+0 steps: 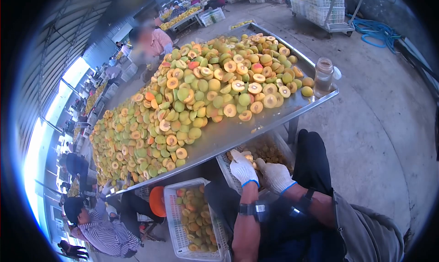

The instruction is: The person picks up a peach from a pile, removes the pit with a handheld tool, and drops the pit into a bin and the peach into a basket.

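My left hand [243, 168], in a white glove with a blue cuff, is closed around a yellow-orange piece of fruit [249, 157], apparently an apricot. Close beside it, my right hand [275, 176], gloved the same way, is also closed with its fingers toward the fruit. Whatever it grips is hidden. Both hands are over a white crate [226, 167] holding brownish pits or scraps [274, 153]. Above them slopes a metal table [215, 141] heaped with halved apricot-like fruit [201, 88], green, yellow and orange, many with pits showing.
A white crate [172, 216] of fruit stands left of my legs, near an orange bucket [157, 201]. On the table's right corner is a clear jar [323, 77]. A co-worker in stripes [107, 232] sits at lower left. Stacked crates on a cart [322, 8] stand behind.
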The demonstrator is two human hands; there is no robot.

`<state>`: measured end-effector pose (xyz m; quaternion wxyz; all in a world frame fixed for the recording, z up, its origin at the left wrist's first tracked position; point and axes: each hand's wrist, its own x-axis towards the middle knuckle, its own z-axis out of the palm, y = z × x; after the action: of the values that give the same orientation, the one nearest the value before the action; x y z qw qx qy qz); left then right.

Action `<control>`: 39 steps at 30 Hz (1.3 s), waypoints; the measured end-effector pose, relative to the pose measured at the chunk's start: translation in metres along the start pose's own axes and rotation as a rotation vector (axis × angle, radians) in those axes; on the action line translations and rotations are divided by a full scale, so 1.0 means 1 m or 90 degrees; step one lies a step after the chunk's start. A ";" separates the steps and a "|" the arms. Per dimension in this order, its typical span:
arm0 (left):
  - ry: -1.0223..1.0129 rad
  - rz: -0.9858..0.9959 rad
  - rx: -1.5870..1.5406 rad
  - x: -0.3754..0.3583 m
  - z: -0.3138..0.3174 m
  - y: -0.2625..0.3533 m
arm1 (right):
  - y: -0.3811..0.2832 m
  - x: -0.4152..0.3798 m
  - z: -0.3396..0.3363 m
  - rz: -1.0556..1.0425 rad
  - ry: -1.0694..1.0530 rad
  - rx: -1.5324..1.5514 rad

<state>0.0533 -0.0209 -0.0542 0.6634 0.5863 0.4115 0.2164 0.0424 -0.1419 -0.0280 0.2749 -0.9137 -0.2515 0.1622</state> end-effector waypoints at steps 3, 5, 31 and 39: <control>0.006 -0.012 -0.021 0.010 -0.005 -0.011 | 0.002 0.003 0.013 -0.015 0.016 -0.003; 0.004 -0.028 -0.039 0.018 -0.008 -0.021 | 0.006 0.007 0.020 -0.021 0.012 -0.020; -0.299 -0.066 -0.173 0.015 -0.048 -0.017 | 0.010 0.011 -0.001 -0.026 -0.114 0.101; -0.212 -0.115 -0.311 0.003 -0.039 -0.020 | 0.005 0.002 -0.001 -0.013 -0.096 0.131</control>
<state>0.0202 0.0006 -0.0728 0.8597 0.3975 0.2835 0.1500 0.0463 -0.1450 -0.0305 0.3490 -0.8631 -0.2633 0.2528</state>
